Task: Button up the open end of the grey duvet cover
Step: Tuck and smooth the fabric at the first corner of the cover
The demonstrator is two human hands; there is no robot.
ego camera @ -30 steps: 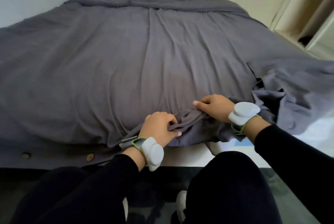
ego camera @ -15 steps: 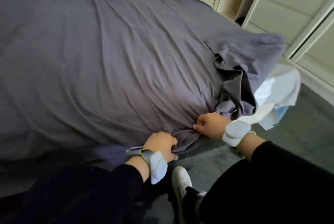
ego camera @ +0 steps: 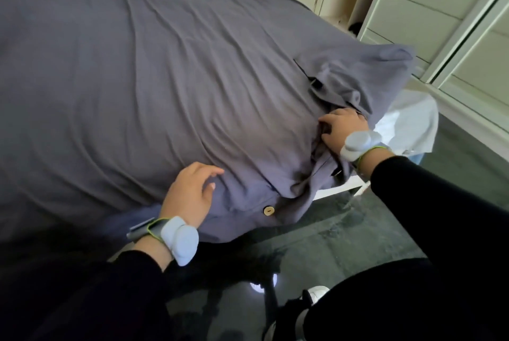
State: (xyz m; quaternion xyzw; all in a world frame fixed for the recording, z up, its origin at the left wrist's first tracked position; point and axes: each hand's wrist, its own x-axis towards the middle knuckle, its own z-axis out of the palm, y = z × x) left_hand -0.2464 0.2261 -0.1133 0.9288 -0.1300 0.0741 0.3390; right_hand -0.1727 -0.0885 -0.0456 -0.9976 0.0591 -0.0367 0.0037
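Observation:
The grey duvet cover (ego camera: 170, 87) lies spread over the bed, its open end hanging at the near edge. A pale round button (ego camera: 268, 211) sits fastened on the hem near the middle. To its right the hem gapes in dark folds (ego camera: 327, 159). My left hand (ego camera: 191, 194) rests flat on the fabric just left of the button, fingers apart, holding nothing. My right hand (ego camera: 340, 131) is at the gaping part of the opening, fingers curled into the cloth edge. Both wrists carry white bands.
White sheet (ego camera: 407, 123) shows under the cover at the bed's right corner. A cream wardrobe with drawers (ego camera: 429, 10) stands close on the right. Dark green carpet (ego camera: 344, 238) covers the floor, and my knees and a white shoe (ego camera: 316, 292) are at the bottom.
My left hand let go of the hem and opened flat on the cover. My right hand moved right and up along the opening to the gaping part. A fastened button now shows.

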